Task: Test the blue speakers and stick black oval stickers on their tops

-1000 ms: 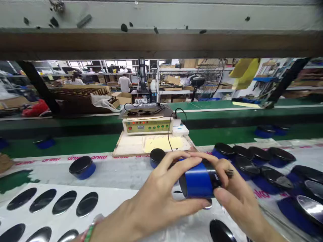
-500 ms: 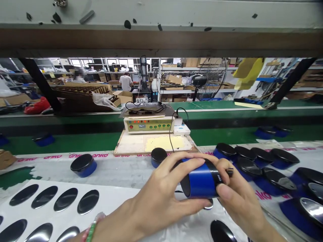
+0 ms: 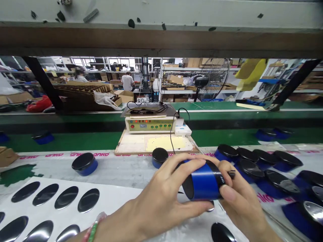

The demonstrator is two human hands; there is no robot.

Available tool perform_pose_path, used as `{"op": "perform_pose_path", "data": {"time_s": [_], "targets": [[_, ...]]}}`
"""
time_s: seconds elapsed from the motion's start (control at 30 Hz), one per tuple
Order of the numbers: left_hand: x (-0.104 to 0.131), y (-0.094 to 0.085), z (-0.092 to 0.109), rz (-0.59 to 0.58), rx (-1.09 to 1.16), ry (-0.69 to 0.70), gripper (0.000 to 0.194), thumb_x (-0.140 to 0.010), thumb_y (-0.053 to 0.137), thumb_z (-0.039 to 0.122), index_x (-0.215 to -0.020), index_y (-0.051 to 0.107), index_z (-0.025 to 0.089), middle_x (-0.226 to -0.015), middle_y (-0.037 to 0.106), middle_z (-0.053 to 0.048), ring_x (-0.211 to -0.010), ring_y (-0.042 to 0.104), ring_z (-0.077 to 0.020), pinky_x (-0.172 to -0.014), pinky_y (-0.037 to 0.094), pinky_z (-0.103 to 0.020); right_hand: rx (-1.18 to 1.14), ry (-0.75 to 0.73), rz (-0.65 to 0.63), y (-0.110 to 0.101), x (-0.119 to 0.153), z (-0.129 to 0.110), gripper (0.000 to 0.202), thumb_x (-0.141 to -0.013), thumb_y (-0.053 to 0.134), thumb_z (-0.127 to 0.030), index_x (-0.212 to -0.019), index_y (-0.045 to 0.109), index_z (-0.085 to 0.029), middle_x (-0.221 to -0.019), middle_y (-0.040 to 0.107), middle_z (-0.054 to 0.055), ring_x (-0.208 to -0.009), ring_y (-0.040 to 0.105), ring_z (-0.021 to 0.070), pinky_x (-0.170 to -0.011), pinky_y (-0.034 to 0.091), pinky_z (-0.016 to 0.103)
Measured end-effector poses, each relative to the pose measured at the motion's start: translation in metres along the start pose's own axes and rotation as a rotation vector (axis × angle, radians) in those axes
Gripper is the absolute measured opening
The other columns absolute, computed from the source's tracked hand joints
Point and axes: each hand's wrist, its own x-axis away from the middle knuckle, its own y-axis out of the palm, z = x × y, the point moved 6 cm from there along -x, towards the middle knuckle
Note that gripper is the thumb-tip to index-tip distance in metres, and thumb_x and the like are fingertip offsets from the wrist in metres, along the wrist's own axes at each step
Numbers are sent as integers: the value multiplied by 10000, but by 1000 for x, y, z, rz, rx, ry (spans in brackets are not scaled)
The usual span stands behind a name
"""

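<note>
The blue-and-black cylinder (image 3: 205,185) was held above the table (image 3: 121,173), between both hands, its long axis running left to right and rising slightly rightward. Its dark round end faced left and partly toward the wearer; the black end, with small white lettering, pointed right, where a short black stub (image 3: 231,174) stuck out beside the fingers. The left hand (image 3: 166,188) had its grip closed around the blue barrel, fingers over the top and thumb beneath; the right hand (image 3: 238,195) had its grip closed on the black end, thumb and fingers bent close. The barrel was smooth and softly glossy. The table wore a wrinkled, translucent plastic cover with pink print, and on a smooth white sheet (image 3: 114,191) lay rows of shiny black ovals (image 3: 88,200). More blue pieces with glossy black tops (image 3: 251,169) stood crowded at the right. Farther back were an open cardboard box (image 3: 126,96) and a carton with brown dividers (image 3: 83,88); their contents could not be made out.
</note>
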Motion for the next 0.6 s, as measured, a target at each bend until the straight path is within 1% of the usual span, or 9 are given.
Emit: {"op": "perform_pose_path", "data": {"time_s": [0.2,0.33,0.4,0.53,0.6], "targets": [[0,-1,2,30,0,18,668,-769,741,310,-1331,395,215,-1326,494,-58,-1251,466,-162,-1072,411,-275,4,10,31,0,1,-1,259,-832,627,-414,-753,443,-250,-1293,555,33,-1170,528,290,-877,515,420],[0,-2,4,48,-10,30,642,-757,751,321,-1300,427,208,-1313,516,-61,-1228,495,-163,-1055,431,-270,13,16,80,-1,4,-1,289,-816,646,-425,-730,442,-238,-1296,558,48,-1153,540,296,-879,518,433],[0,-2,4,53,-23,30,634,-753,755,315,-1293,441,201,-1321,523,-64,-1229,501,-163,-1056,432,-265,6,28,102,-1,7,0,293,-812,654,-432,-738,450,-236,-1315,542,40,-1160,534,290,-880,514,418],[2,-2,6,73,-86,43,617,-758,750,309,-1288,461,181,-1328,542,-81,-1227,516,-172,-1052,444,-270,-6,71,189,-5,13,5,283,-811,654,-443,-754,465,-239,-1329,535,51,-1132,555,297,-780,542,358],[3,-3,8,97,-121,66,604,-762,744,322,-1281,472,174,-1309,562,-92,-1205,540,-184,-1033,466,-284,17,73,174,-5,14,6,243,-832,627,-417,-755,472,-247,-1302,565,65,-1103,576,305,-763,547,374]]}}
